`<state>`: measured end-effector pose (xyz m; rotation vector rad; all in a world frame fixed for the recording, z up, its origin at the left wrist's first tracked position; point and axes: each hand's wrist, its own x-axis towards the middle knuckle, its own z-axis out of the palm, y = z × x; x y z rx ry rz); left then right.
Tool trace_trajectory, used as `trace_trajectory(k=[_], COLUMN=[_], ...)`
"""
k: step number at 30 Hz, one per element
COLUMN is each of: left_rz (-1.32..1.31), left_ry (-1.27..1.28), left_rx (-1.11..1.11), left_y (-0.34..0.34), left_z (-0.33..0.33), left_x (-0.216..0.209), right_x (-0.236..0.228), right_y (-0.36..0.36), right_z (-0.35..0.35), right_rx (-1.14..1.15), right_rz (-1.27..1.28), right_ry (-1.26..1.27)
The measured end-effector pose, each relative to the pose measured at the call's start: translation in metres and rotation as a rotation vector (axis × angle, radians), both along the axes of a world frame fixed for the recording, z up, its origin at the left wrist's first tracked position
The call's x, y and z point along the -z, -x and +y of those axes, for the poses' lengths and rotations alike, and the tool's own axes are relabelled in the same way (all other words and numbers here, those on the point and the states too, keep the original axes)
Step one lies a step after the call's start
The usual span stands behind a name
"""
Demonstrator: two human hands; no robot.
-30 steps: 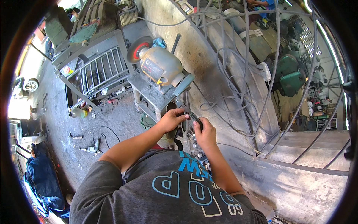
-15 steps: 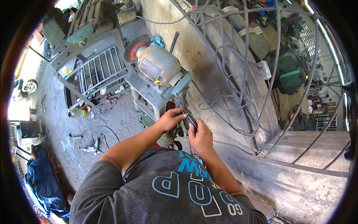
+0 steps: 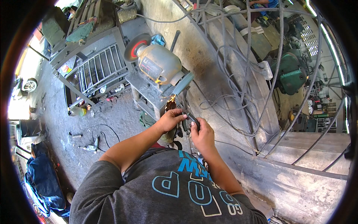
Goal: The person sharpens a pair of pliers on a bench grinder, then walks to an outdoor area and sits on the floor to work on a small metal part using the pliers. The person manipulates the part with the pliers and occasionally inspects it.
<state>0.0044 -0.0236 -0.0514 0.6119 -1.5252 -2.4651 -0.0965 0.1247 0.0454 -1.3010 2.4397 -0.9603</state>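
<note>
My left hand [image 3: 172, 119] and my right hand [image 3: 202, 133] are both closed on a dark, narrow tool [image 3: 192, 118] whose exact kind I cannot make out. Its near part lies between the thumbs and fingers, and its far end points up toward the grey grinding wheel [image 3: 184, 83]. That wheel sits on the right end of a dusty bench grinder [image 3: 159, 64]. Orange sparks [image 3: 171, 98] fly just below the wheel, above my left hand. The exact contact point is hard to see. A larger disc with a red centre [image 3: 136, 48] is on the grinder's left end.
The grinder stands on a metal stand [image 3: 140, 86]. Cables [image 3: 242, 95] and bent bars lie along the wall at right. A power tool with a cord [image 3: 91, 145] rests on the floor at left, near a metal rack [image 3: 100, 67]. Another person's arm [image 3: 261, 3] shows at top right.
Sparks have appeared below the grey wheel. My right hand and the held tool have shifted slightly; my left hand stays almost in place.
</note>
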Motion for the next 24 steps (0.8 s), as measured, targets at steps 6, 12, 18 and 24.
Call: trace_trajectory(k=[6, 12, 18, 24], left_rz=[-0.014, -0.046, -0.071, -0.118], left_ry=[-0.017, -0.023, -0.014, 0.086], left_rx=[-0.019, -0.016, -0.021, 0.017], left_y=[0.000, -0.001, -0.003, -0.004], left_z=[0.001, 0.000, 0.000, -0.002], left_x=[-0.002, -0.004, -0.007, -0.004], right_x=[0.004, 0.009, 0.012, 0.014], right_y=[0.005, 0.007, 0.009, 0.008], right_z=[-0.001, -0.001, 0.000, 0.000], right_rx=[0.018, 0.014, 0.029, 0.037], right_rz=[-0.025, 0.012, -0.003, -0.034], right_ry=[0.008, 0.054, 0.049, 0.050])
